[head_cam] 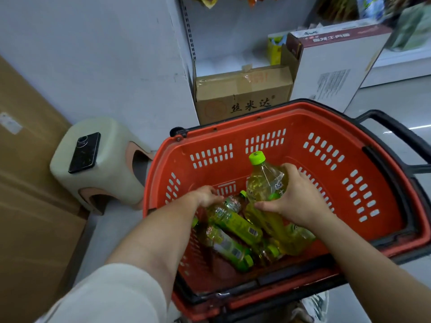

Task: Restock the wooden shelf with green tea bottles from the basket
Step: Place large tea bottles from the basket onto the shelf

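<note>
A red plastic basket (326, 145) with slotted walls stands on the floor below me. Several green tea bottles with lime caps lie in its bottom (233, 250). My right hand (296, 197) grips a large bottle (263, 180), held upright with its green cap on top, above the pile. My left hand (205, 194) reaches into the basket and closes on the upper end of a lying bottle (233, 217). No wooden shelf is in view.
A cream stool (112, 173) with a black phone (85, 152) on top stands left of the basket. A cardboard box (242, 94) and a white carton (333, 66) sit behind the basket under a white shelving unit. Brown cardboard leans at the far left.
</note>
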The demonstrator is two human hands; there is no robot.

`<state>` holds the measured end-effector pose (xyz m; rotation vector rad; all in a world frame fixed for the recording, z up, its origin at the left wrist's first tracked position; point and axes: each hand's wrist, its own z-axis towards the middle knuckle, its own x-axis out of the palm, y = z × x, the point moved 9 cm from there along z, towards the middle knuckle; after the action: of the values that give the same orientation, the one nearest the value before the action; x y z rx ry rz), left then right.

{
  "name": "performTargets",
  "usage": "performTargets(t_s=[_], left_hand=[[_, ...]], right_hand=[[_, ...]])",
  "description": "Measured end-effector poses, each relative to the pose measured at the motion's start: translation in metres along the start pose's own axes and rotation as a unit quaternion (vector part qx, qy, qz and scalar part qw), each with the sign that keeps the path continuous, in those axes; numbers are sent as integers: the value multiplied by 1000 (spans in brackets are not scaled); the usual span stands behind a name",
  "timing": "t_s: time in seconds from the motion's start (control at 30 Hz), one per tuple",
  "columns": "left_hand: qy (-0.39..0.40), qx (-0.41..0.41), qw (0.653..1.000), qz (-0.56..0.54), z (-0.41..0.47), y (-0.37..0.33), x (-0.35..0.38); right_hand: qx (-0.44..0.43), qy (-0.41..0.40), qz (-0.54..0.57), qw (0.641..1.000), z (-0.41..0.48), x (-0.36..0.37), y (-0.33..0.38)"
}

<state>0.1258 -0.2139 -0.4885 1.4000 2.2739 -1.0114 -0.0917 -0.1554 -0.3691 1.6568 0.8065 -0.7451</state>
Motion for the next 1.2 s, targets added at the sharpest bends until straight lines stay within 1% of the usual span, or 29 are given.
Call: performTargets(t_s=[0.03, 0.07, 0.13, 0.2, 0.27, 0.37, 0.43, 0.47, 0.53, 0.63, 0.73, 0.8, 0.87, 0.93, 1.07, 1.2], left_hand=[[16, -11, 1000, 2, 4, 5, 8], [15, -18, 1000, -7, 8, 9, 13], [-38, -30, 997, -56, 17, 21, 13], [-73, -22, 990, -115, 15, 16, 10], [-105, 13, 990, -95, 14, -5, 0], [-139, 92, 986, 2, -4, -52, -9], [-171, 142, 973, 59, -28, -72, -19], [-196, 163, 965, 65, -45, -77, -29], [-257, 200, 945, 21, -94, -80, -56], [-354, 259, 893, -98, -185, -71, -100], [-436, 296, 821, -220, -279, -54, -136], [-489, 303, 774, -264, -338, -38, -157], [-535, 313, 736, -271, -396, -21, -173], [-572, 319, 707, -267, -451, -3, -181], [-637, 304, 672, -226, -553, 36, -179], [-704, 279, 621, -203, -659, 89, -162]], right_hand=[[3, 5, 0, 1000, 1, 2, -4], [7, 10, -3, 1000, 2, 3, -8], [12, 14, -7, 1000, 3, 5, -14], [17, 10, -7, 1000, 5, 4, -19], [24, 5, -8, 1000, 6, 3, -22], [26, -1, -3, 1000, 5, 0, -21], [23, -7, 8, 1000, 4, -5, -14], [19, -9, 14, 1000, 3, -10, -9], [2, -11, 24, 1000, 1, -21, 8], [-51, -17, 54, 997, -8, -43, 50], [-115, -36, 100, 988, -30, -68, 103], [-161, -58, 149, 974, -53, -87, 142], [-213, -74, 196, 954, -81, -102, 181], [-261, -71, 236, 933, -111, -111, 220], [-336, -31, 298, 893, -178, -110, 294], [-389, 25, 347, 853, -247, -89, 371]])
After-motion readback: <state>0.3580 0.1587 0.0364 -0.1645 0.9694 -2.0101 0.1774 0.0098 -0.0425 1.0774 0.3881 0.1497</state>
